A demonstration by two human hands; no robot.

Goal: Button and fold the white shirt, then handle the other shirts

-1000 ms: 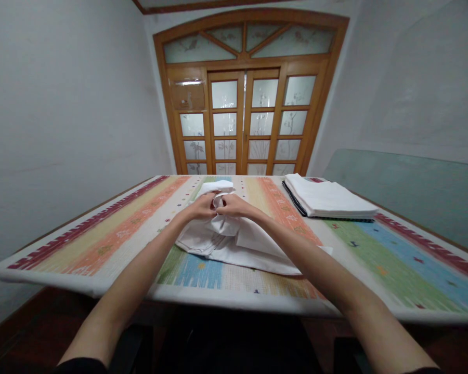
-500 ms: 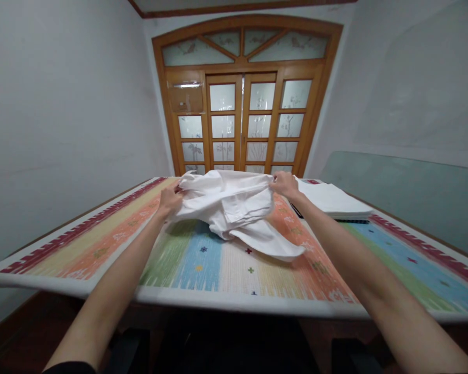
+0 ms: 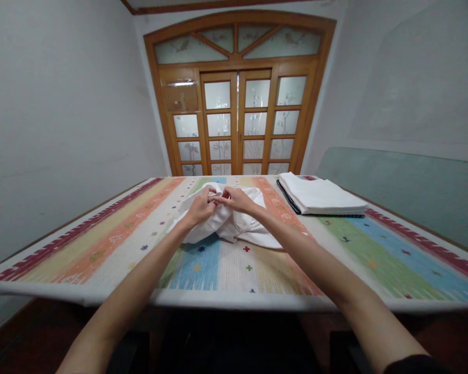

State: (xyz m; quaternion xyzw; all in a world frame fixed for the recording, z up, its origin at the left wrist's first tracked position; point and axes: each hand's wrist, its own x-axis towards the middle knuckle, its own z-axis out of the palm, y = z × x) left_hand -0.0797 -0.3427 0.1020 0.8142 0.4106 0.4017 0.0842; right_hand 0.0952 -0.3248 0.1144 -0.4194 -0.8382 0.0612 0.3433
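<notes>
A table [image 3: 249, 302] spread with a striped cloth [image 3: 197, 275] bore rumpled white fabric [image 3: 253, 234] toward twelve o'clock and, toward two, folded white cloth [image 3: 323, 195] atop a dark layer [image 3: 287, 198].

- tablecloth [image 3: 234, 272]: striped, small motifs
- stack [image 3: 322, 196]: white, folded, black layer underneath, right on tablecloth
- door [image 3: 234, 117]: wooden, glazed, arched top
- panel [image 3: 405, 182]: pale green, far right

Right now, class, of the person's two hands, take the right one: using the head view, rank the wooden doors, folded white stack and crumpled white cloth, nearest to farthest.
1. Crumpled white cloth: at the right hand, touching its fingers.
2. Folded white stack: to the right, on the striped tablecloth.
3. Wooden doors: ahead, beyond the tablecloth's far edge.
</notes>
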